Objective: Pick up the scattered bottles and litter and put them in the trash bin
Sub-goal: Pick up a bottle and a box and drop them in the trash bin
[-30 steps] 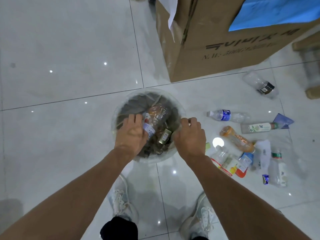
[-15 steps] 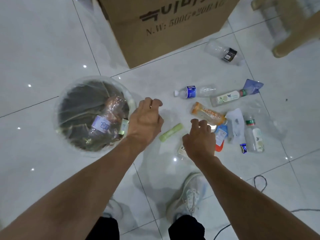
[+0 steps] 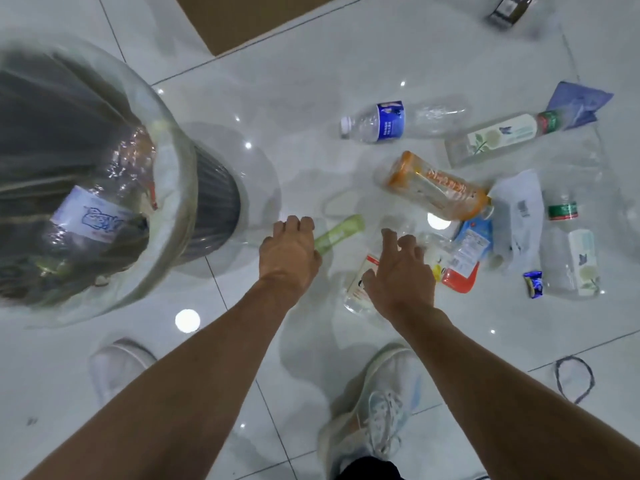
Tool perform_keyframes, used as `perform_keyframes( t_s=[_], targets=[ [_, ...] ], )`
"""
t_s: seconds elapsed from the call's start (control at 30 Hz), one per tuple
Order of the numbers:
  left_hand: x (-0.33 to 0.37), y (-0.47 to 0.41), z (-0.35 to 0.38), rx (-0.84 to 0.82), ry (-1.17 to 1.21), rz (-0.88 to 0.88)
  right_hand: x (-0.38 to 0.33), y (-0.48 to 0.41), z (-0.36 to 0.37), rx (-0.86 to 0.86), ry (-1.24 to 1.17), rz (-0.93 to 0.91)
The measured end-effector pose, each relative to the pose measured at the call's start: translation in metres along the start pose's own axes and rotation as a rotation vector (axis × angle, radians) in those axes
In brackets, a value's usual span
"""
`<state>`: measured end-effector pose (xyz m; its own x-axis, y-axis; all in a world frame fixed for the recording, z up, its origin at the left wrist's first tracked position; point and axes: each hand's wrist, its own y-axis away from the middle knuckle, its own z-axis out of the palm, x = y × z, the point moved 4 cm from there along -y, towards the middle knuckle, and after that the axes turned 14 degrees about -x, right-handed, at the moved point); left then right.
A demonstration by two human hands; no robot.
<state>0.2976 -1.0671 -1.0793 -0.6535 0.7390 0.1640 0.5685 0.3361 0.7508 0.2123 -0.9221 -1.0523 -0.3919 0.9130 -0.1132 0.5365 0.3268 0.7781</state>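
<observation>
The trash bin, lined with a clear bag and holding bottles, stands at the left. Litter lies on the tiled floor to its right. My left hand is down on the near end of a green wrapper, fingers curled; a grip is not visible. My right hand hovers with fingers spread over a clear bottle with a red-and-white label. Beyond lie an orange bottle, a blue-labelled bottle, a green-and-white labelled bottle and a bottle with a green band.
A cardboard box stands at the back. A white paper, a blue-and-red pouch, a small blue candy wrapper and a purple wrapper lie among the bottles. My shoes are below, a cable loop at the right.
Both hands have left the bin and swung right and down to the litter. The left has reached the green wrapper; the right has spread its fingers over the clear bottle.
</observation>
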Motion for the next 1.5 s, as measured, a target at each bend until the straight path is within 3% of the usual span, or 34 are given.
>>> perform_keyframes(
  t_s=[0.2, 0.4, 0.63, 0.93, 1.27, 1.5],
  targets=[
    [0.02, -0.048, 0.04, 0.055, -0.121, 0.01, 0.004, -0.038, 0.028, 0.077, 0.066, 0.049],
    [0.022, -0.064, 0.047, 0.005, -0.144, 0.011, 0.009, -0.043, 0.032, 0.13, 0.095, -0.001],
    [0.0, -0.038, 0.023, 0.016, 0.127, -0.021, 0.009, -0.024, 0.05, 0.115, -0.342, 0.125],
    [-0.02, -0.013, 0.032, -0.012, 0.254, -0.004, -0.004, -0.028, 0.079, -0.034, -0.435, 0.242],
    [-0.029, 0.062, -0.053, 0.072, 0.335, 0.0, -0.051, 0.034, -0.032, 0.143, -0.225, 0.038],
    [-0.035, 0.151, -0.134, 0.174, 0.406, 0.01, -0.095, 0.107, -0.114, 0.17, -0.153, -0.057]
  ],
)
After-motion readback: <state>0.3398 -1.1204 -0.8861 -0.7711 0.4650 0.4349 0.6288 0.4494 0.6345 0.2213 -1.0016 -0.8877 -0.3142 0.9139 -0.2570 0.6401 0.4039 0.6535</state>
